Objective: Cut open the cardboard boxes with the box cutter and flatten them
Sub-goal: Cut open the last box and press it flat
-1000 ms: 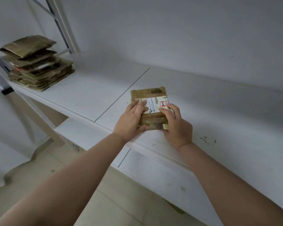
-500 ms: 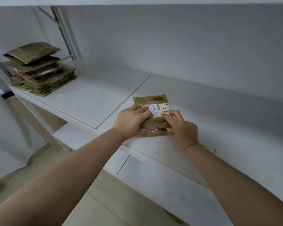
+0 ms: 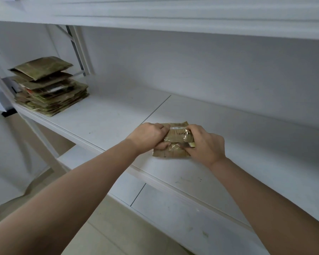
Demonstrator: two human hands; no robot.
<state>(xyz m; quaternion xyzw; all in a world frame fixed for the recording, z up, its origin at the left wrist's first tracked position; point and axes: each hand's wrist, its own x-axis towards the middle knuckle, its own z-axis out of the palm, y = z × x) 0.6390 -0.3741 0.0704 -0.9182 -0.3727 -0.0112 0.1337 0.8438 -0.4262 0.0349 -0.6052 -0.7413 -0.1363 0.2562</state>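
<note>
A small brown cardboard box [image 3: 173, 137] wrapped in clear tape lies on the white shelf board [image 3: 228, 144] near its front edge. My left hand [image 3: 147, 138] grips the box's left end, fingers curled over the top and thumb on the near face. My right hand [image 3: 203, 144] is curled at the box's right end. It holds a box cutter [image 3: 189, 144], of which only a yellow-green tip and a thin dark blade show. The blade lies along the taped seam on the near side. Both hands cover the ends of the box.
A stack of flattened cardboard boxes [image 3: 50, 89] sits at the shelf's far left, by the metal upright [image 3: 77, 50]. Another white shelf [image 3: 173, 17] runs overhead. A lower shelf [image 3: 164, 205] and a tiled floor lie below.
The box has been tipped so its labelled face turns away and the taped near side faces me. Both hands have shifted from resting on top to gripping its ends. My view has risen.
</note>
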